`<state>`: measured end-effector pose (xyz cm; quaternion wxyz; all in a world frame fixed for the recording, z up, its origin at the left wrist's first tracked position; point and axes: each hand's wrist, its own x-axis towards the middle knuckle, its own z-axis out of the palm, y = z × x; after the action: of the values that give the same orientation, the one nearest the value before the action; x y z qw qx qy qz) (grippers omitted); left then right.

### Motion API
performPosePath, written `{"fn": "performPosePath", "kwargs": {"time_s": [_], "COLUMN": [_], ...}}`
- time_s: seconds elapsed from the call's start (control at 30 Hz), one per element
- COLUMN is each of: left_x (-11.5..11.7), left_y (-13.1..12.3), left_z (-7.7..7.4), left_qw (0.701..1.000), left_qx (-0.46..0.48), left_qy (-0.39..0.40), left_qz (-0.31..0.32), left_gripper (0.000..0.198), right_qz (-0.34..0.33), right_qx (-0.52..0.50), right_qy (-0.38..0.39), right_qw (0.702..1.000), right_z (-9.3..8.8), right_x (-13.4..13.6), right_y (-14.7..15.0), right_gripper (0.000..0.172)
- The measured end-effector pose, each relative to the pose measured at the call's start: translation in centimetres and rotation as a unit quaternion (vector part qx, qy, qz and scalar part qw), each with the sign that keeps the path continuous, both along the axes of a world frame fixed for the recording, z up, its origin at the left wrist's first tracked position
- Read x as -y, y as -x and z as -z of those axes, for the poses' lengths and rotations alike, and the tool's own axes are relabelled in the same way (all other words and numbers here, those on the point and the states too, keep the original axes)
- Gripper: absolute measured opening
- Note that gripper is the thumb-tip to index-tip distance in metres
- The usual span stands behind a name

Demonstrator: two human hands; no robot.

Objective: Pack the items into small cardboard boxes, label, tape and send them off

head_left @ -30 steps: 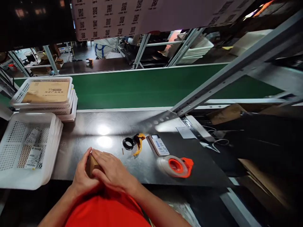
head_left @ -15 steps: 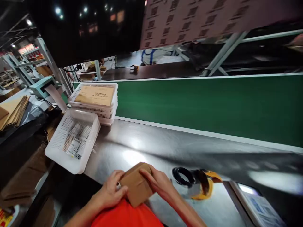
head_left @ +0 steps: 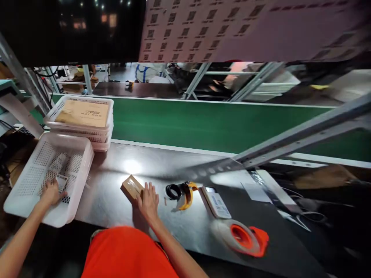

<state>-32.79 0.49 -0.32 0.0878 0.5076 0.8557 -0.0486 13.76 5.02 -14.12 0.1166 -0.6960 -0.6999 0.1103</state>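
Observation:
My left hand (head_left: 51, 194) is inside the white plastic basket (head_left: 27, 208), thumb and fingers apart, at a small clear-wrapped package with a white label (head_left: 62, 181). I cannot see a grip on the package. The small brown cardboard box (head_left: 131, 186) sits on the metal table, shiny tape across its top. My right hand (head_left: 148, 204) lies with fingers stretched out against the box's right end. Just right of that hand are a black ring-shaped roll (head_left: 174, 191) and a yellow tape dispenser (head_left: 188, 197).
Stacked white baskets (head_left: 107, 133) holding a flat brown carton (head_left: 82, 112) stand at the back left. A green conveyor belt (head_left: 174, 123) runs behind the table. Rightward lie a phone-like device (head_left: 217, 202), an orange tape dispenser (head_left: 249, 239) and a slanted metal post (head_left: 290, 135).
The box has gone from between both hands onto the table. My left hand has moved left into the basket; my right hand now rests on the box. The view has turned right.

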Motion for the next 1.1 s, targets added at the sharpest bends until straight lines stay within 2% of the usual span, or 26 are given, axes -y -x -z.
{"fn": "performPosePath", "kwargs": {"time_s": [0.1,0.2,0.3,0.37,0.43,0.5,0.57,0.63,0.67,0.7,0.77,0.8,0.83,0.87,0.93,0.97,1.03,1.1], "left_x": [0.6,0.6,-0.4,-0.8,-0.6,0.2,1.7,3.2,3.7,4.1,3.9,3.5,3.1,2.6,1.7,1.3,0.5,-0.1], "left_y": [-1.5,-3.3,-3.7,-2.8,-1.8,-1.9,-4.0,-8.4,-11.2,-14.2,-19.8,-22.0,-23.7,-24.9,-26.0,-26.2,-26.5,-27.4], "left_z": [1.5,1.9,1.1,-0.3,-2.4,-4.6,-6.0,-5.8,-5.1,-4.1,-1.5,-0.2,0.9,1.7,2.2,2.0,1.0,-0.3], "left_qw": [0.996,0.986,0.985,0.992,1.000,0.991,0.954,0.894,0.869,0.855,0.843,0.839,0.832,0.823,0.801,0.791,0.775,0.767], "left_qx": [-0.061,-0.115,-0.115,-0.065,-0.015,0.003,0.019,0.065,0.097,0.123,0.174,0.199,0.229,0.261,0.338,0.383,0.480,0.560], "left_qy": [0.044,0.074,0.097,0.099,0.010,-0.137,-0.295,-0.420,-0.449,-0.457,-0.425,-0.408,-0.390,-0.375,-0.365,-0.367,-0.354,-0.294], "left_qz": [0.056,0.098,0.086,0.046,0.001,-0.004,0.054,0.142,0.182,0.213,0.281,0.301,0.322,0.337,0.331,0.303,0.208,0.107], "left_gripper": [0.063,0.050,0.044,0.041,0.036,0.032,0.026,0.019,0.016,0.011,0.014,0.017,0.018,0.019,0.022,0.029,0.044,0.052], "right_qz": [-0.079,-0.132,-0.198,-0.220,-0.224,-0.220,-0.194,-0.164,-0.156,-0.155,-0.167,-0.168,-0.162,-0.149,-0.117,-0.110,-0.131,-0.188], "right_qx": [0.027,0.059,0.076,0.082,0.079,0.054,-0.010,-0.144,-0.241,-0.349,-0.537,-0.596,-0.630,-0.644,-0.627,-0.604,-0.546,-0.494], "right_qy": [0.032,0.042,0.058,0.066,0.069,0.073,0.073,0.083,0.101,0.126,0.186,0.204,0.207,0.197,0.162,0.148,0.139,0.142], "right_qw": [0.996,0.989,0.976,0.970,0.969,0.971,0.978,0.972,0.953,0.916,0.806,0.759,0.731,0.724,0.753,0.776,0.816,0.837], "right_z": [0.8,1.5,1.9,1.9,1.6,0.8,-0.5,-2.5,-3.6,-4.9,-7.6,-8.9,-10.0,-11.1,-12.7,-13.3,-14.0,-14.4], "right_x": [0.1,-0.2,-0.6,-0.7,-0.8,-0.7,-0.2,0.5,0.9,1.2,1.7,1.7,1.5,1.3,0.6,0.2,-0.2,-0.2], "right_y": [0.4,-0.7,-2.9,-4.1,-4.7,-4.6,-3.8,-2.3,-1.4,-0.5,1.1,1.7,2.1,2.2,1.8,1.4,0.3,-0.5], "right_gripper": [0.059,0.068,0.083,0.087,0.087,0.085,0.077,0.066,0.062,0.061,0.066,0.068,0.067,0.064,0.053,0.049,0.043,0.042]}}
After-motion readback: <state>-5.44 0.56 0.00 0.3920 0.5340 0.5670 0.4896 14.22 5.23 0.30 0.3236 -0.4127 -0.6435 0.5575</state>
